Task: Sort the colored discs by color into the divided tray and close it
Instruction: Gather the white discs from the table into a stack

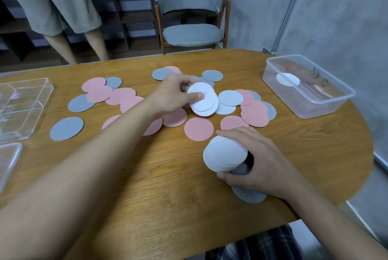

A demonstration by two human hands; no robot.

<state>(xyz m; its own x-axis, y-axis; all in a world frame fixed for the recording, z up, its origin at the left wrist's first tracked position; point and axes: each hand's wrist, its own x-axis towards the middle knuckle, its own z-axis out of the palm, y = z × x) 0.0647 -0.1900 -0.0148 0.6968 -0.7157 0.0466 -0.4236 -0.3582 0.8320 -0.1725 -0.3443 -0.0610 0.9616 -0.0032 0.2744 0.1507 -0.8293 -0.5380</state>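
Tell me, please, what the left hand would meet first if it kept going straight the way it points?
Probably the white discs lying just beyond the ones the left hand pinches, then the pink discs. Depth is hard to judge, so this is a best guess.

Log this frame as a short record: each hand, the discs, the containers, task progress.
left hand: pinching a few white discs above the pile
right hand: grip closed on a stack of white discs, a grey disc under it
loose discs: pink discs and grey discs scattered, overlapping, on the wooden table
divided tray: clear, at far left, no discs visible inside
plastic box: at right, open, one white disc inside
progress: white being gathered; pink and grey unsorted
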